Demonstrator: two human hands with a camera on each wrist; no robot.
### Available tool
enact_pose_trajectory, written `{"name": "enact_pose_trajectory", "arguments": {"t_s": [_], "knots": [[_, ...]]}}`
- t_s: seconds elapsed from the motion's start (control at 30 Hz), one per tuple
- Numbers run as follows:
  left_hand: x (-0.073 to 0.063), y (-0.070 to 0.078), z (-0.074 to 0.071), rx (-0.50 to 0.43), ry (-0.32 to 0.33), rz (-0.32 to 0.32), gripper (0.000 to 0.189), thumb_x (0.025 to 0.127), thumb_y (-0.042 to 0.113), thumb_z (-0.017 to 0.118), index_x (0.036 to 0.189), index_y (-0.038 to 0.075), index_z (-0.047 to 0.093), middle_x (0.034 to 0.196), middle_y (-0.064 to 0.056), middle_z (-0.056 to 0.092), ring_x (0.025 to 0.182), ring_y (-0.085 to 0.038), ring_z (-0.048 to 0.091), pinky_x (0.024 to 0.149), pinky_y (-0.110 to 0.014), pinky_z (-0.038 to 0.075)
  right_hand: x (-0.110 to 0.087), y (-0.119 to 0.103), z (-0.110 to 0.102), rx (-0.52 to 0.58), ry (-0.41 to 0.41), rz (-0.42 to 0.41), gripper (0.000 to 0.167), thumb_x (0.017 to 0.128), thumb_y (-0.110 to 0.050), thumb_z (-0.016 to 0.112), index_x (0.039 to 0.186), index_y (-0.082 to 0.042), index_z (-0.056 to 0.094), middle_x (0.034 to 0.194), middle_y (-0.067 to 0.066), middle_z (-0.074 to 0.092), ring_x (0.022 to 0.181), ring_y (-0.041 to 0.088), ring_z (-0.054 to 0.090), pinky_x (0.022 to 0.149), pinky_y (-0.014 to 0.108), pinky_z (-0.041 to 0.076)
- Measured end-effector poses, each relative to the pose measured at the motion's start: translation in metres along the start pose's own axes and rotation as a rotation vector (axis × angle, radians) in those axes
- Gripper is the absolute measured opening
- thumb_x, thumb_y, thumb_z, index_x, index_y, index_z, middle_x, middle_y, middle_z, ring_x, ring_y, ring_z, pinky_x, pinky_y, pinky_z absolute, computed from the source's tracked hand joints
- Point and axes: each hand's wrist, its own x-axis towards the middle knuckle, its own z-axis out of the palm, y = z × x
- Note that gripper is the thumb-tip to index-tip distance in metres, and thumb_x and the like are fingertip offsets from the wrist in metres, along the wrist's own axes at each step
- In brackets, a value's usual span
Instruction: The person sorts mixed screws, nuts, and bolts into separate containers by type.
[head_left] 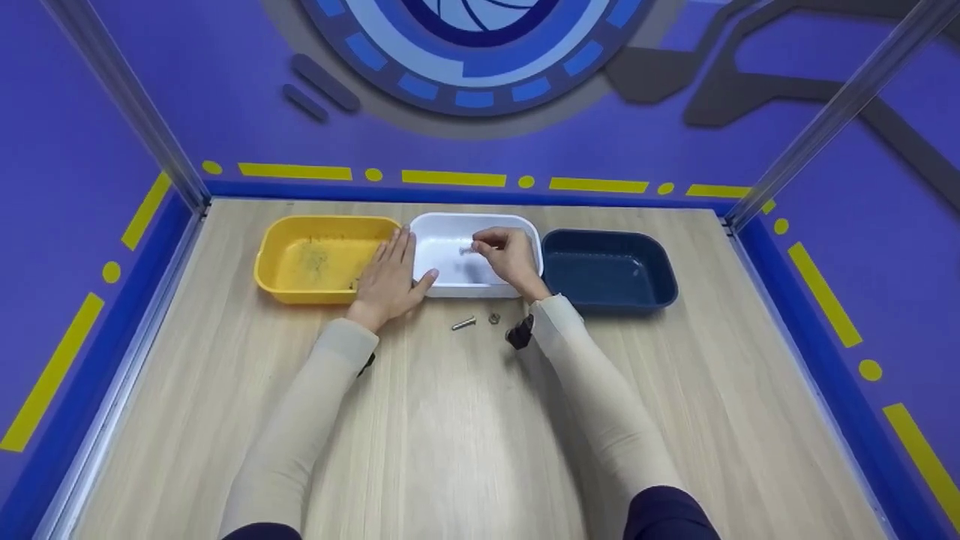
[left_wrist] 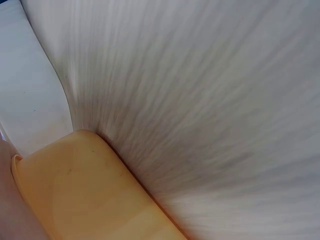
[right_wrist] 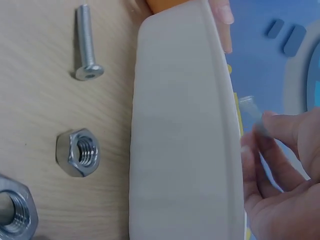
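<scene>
My right hand (head_left: 510, 259) is over the white bin (head_left: 480, 291), pinching a small pale screw (head_left: 466, 250) between thumb and fingertips. The threaded end of that screw (right_wrist: 249, 104) sticks out past the fingers in the right wrist view. My left hand (head_left: 388, 285) lies with straight fingers across the adjoining rims of the yellow bin (head_left: 322, 297) and the white one. In front of the white bin, a silver bolt (head_left: 463, 323) and a hex nut (head_left: 493, 318) lie on the table. The right wrist view shows another nut (right_wrist: 20, 212), partly cut off.
A dark blue bin (head_left: 611, 306) stands right of the white one. Small dark bits (head_left: 315, 259) lie in the yellow bin. The wooden tabletop (head_left: 450, 435) is bounded by purple panels (head_left: 480, 150) at the back and both sides, with metal posts at the rear corners.
</scene>
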Motion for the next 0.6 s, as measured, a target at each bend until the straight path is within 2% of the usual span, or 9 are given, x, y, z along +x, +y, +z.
{"name": "enact_pose_trajectory", "arguments": {"t_s": [0.13,0.2,0.6], "knots": [[0.001,-0.001,0.001,0.0,-0.002,-0.009,0.091,0.11,0.062,0.033,0.169,-0.004,0.011,0.179,-0.02,0.008,0.167,-0.035,0.008,0.138,-0.049,0.01,-0.001,0.0,0.001,-0.051,0.005,-0.003,0.017,0.098,-0.005,0.076,0.112,0.001,0.082,0.111,0.016,0.081,0.107,0.027,0.077,0.093,0.032,0.063],[0.001,-0.001,0.001,-0.004,-0.003,-0.012,0.091,0.11,0.062,0.034,0.169,-0.004,0.011,0.179,-0.02,0.008,0.167,-0.035,0.008,0.138,-0.049,0.009,-0.001,0.0,0.001,-0.059,0.001,0.001,0.017,0.097,-0.006,0.076,0.112,0.0,0.083,0.112,0.015,0.081,0.109,0.028,0.077,0.095,0.036,0.063],[0.001,0.0,0.0,0.016,-0.017,-0.014,0.091,0.11,0.063,0.031,0.169,-0.003,0.01,0.179,-0.021,0.007,0.168,-0.035,0.006,0.138,-0.047,0.007,-0.01,-0.004,-0.004,-0.077,-0.054,-0.066,0.017,0.099,-0.008,0.076,0.112,0.001,0.081,0.112,0.015,0.08,0.109,0.03,0.076,0.098,0.04,0.062]]}}
